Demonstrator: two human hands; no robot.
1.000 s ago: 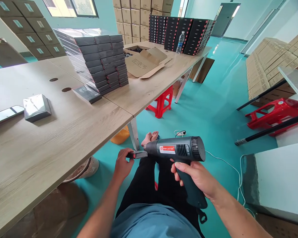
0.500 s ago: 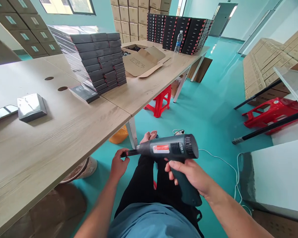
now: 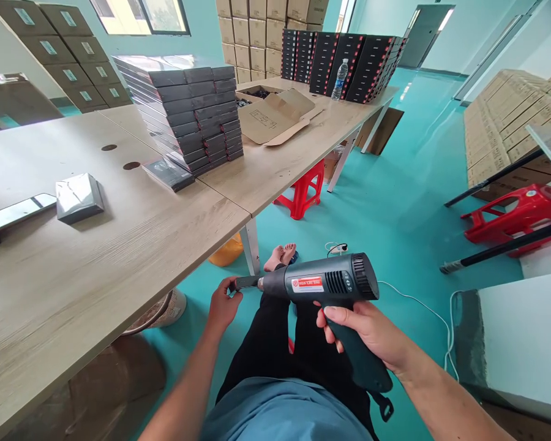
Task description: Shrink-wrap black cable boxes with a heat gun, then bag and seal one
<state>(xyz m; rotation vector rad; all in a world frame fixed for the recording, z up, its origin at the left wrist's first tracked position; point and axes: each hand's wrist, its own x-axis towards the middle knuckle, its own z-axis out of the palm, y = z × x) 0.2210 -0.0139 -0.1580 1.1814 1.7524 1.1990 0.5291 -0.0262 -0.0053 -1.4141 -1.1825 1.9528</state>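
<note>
My right hand point(image 3: 356, 327) is wrapped round the handle of a dark green heat gun point(image 3: 321, 282) with a red and white label, held level over my lap. Its metal nozzle points left. Just past the nozzle, my left hand point(image 3: 223, 306) pinches a small flat black box point(image 3: 248, 282) by its left end. Whether nozzle and box touch I cannot tell. On the table to the left lie a shiny film-wrapped box point(image 3: 79, 199) and a phone-like flat device point(image 3: 18, 215). A tall stack of wrapped black boxes point(image 3: 202, 116) stands behind them, with one flat box point(image 3: 169, 174) at its foot.
The table's edge point(image 3: 183, 275) runs close along my left. An opened carton point(image 3: 269, 119), a water bottle point(image 3: 340, 79) and stacked black boxes point(image 3: 370, 67) stand farther back. Red stools point(image 3: 303, 193) and a bucket point(image 3: 172, 309) are on the floor. A white cable point(image 3: 417, 307) trails at right.
The whole view has shifted slightly, so things sit a little farther right. The heat gun is still in my right hand, and the small box, still in my left, shows a broader face.
</note>
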